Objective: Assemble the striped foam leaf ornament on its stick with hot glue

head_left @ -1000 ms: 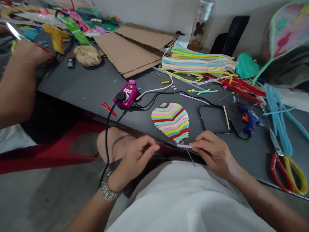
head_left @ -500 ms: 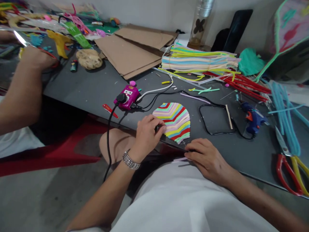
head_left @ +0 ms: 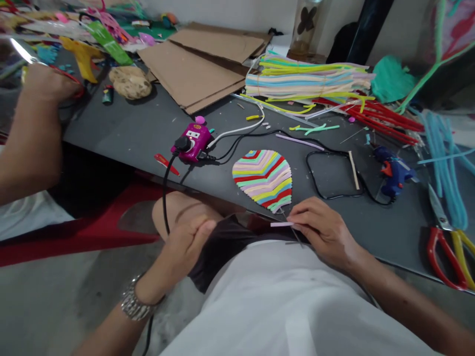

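A striped, leaf-shaped piece (head_left: 262, 179) made of colourful pipe cleaners lies flat at the table's near edge, a thin wire stem poking from its lower tip. Just below that tip, my right hand (head_left: 322, 228) pinches a short lilac pipe cleaner (head_left: 281, 224) between thumb and fingers; the wire stem passes close by the fingertips, and I cannot tell if they touch it. My left hand (head_left: 187, 247), with a metal watch (head_left: 135, 299) at the wrist, is over my lap, away from the leaf shape. Its fingers are closed and whatever they may hold is hidden.
A pink power adapter (head_left: 193, 141) with cords sits left of the leaf shape. To the right are a blue glue gun (head_left: 394, 170) and scissors (head_left: 441, 222). Bundled pipe cleaners (head_left: 308, 84) and cardboard (head_left: 200, 69) lie behind. Another person's hand (head_left: 50, 81) holds scissors at left.
My left hand has left the leaf shape and moved down and left over my lap. My right hand has shifted slightly, and the lilac pipe cleaner shows higher. The view has tilted a little.
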`<state>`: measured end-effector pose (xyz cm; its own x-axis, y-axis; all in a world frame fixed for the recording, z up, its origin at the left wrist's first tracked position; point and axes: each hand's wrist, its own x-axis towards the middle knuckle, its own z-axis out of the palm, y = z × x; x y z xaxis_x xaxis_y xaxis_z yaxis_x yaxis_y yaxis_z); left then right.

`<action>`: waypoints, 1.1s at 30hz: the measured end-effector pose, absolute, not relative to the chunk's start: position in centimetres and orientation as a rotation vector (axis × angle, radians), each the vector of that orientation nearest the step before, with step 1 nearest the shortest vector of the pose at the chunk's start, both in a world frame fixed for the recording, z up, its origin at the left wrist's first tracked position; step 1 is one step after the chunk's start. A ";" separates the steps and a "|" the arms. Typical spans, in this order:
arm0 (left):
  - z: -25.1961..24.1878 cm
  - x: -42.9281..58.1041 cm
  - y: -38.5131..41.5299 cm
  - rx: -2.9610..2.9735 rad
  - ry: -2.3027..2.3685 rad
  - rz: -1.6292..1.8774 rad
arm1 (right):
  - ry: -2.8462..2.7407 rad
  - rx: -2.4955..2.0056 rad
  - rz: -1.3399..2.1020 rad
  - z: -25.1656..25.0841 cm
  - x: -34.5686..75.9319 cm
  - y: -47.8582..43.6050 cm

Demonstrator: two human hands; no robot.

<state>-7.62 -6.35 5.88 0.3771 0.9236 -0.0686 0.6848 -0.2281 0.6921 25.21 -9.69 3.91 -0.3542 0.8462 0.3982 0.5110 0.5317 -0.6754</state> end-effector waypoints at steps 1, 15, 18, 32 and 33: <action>5.1 -7.7 -6.8 1.998 1.338 0.413 | -2.023 -1.125 0.535 4.1 25.4 -9.6; 3.9 -1.1 -6.7 2.335 1.210 0.925 | -2.188 -1.065 0.343 4.1 27.4 -6.9; 3.3 0.5 -6.4 2.284 1.183 0.974 | -2.201 -1.066 0.408 3.7 26.9 -6.5; 2.4 2.8 -5.5 2.326 1.239 0.913 | -2.294 -1.206 0.329 2.8 26.2 -6.3; 2.5 3.0 -5.5 2.341 1.256 0.913 | -2.306 -1.210 0.311 2.9 26.1 -6.3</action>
